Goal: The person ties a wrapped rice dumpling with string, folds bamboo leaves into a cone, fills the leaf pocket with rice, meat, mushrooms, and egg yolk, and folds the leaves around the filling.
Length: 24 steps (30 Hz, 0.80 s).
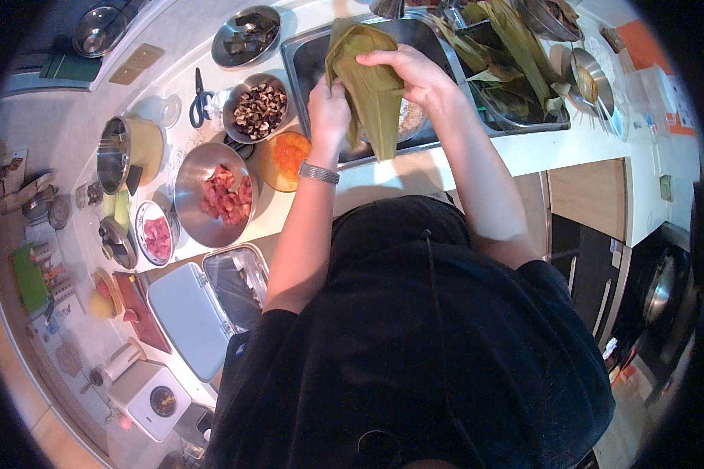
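Observation:
Both hands hold a bundle of broad, olive-green bamboo leaves [375,88] above the sink. My left hand [330,114] grips its left edge, and a metal-banded bracelet or watch circles that wrist. My right hand [413,73] holds the upper right side, thumb lying across the leaf face. The leaves are folded into a cone-like shape whose tails hang toward me. Partly hidden behind them, a bowl of pale grains [410,120], perhaps rice, sits in the left basin of the steel sink [305,58]. More long leaves [516,53] lie in the right basin.
Left of the sink stand bowls of diced mushrooms [261,109], orange egg yolks [292,153], meat chunks [227,196], pink meat [156,237] and dark pieces [251,32]. Scissors [199,101] lie nearby. A bin [234,281] with raised lid stands below the counter. A strainer [586,82] is at right.

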Available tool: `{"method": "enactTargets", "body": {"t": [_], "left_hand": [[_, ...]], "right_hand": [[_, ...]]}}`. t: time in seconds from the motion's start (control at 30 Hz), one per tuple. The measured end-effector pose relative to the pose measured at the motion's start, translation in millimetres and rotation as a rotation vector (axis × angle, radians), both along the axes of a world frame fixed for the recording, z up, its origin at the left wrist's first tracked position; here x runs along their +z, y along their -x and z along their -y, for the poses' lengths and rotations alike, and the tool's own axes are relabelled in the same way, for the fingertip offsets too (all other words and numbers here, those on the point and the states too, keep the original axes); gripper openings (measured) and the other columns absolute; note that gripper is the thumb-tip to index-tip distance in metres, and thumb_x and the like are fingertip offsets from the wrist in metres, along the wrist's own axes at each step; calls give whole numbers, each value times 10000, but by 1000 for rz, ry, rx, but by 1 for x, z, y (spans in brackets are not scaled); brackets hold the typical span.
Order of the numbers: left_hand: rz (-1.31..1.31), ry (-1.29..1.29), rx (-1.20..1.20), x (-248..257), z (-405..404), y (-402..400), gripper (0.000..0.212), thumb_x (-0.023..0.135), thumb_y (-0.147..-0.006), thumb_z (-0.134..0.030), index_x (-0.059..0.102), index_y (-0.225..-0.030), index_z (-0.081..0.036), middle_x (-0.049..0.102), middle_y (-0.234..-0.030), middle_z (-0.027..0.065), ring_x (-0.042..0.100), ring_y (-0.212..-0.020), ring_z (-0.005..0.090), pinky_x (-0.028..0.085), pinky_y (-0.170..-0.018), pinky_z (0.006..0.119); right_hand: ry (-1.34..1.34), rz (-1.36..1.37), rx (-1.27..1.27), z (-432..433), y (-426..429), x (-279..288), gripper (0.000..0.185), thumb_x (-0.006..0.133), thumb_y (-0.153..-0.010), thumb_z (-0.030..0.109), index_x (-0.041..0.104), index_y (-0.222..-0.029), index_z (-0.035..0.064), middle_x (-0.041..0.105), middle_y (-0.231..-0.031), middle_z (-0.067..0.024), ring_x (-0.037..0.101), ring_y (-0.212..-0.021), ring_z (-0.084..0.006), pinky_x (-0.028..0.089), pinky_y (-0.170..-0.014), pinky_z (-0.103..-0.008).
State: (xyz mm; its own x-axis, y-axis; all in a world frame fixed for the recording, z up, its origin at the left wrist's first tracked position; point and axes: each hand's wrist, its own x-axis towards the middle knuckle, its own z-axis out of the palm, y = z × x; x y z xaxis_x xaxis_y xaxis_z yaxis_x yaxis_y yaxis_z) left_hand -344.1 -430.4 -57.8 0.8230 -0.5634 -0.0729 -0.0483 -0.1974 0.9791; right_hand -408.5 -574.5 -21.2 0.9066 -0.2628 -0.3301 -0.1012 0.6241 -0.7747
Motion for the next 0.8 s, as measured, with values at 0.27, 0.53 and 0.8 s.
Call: {"method": "enactTargets", "body": {"t": [0.27, 0.53, 0.8], "left_hand": [[-908, 507, -81, -6, -5, -3, 278, 389, -980, -147, 516, -1203, -39, 613, -1121, 130, 617, -997, 259, 519, -871, 413], [-869, 500, -71, 16, -1, 7, 331, 484, -958, -194, 494, -1241, -21, 582, -1187, 143, 592, -1064, 263, 499, -900, 410], [-723, 350, -27, 1, -7, -6, 273, 545, -902, -29, 551, -1171, 22, 622, -1106, 109, 626, -945, 227, 518, -813, 337]], "right_hand": [[275, -99, -65, -11, -7, -23, 390, 698, -741, 73, 594, -1102, -33, 671, -1009, -152, 663, -899, -251, 531, -801, -367], [1346, -429, -18, -7, -7, -16, 620, 745, -723, 346, 558, -1170, -41, 649, -1049, -231, 634, -995, -298, 482, -862, -361], [805, -225, 94, 11, 7, -16, 586, 767, -733, 289, 580, -1115, -113, 662, -985, -203, 638, -919, -247, 491, -823, -349]]}}
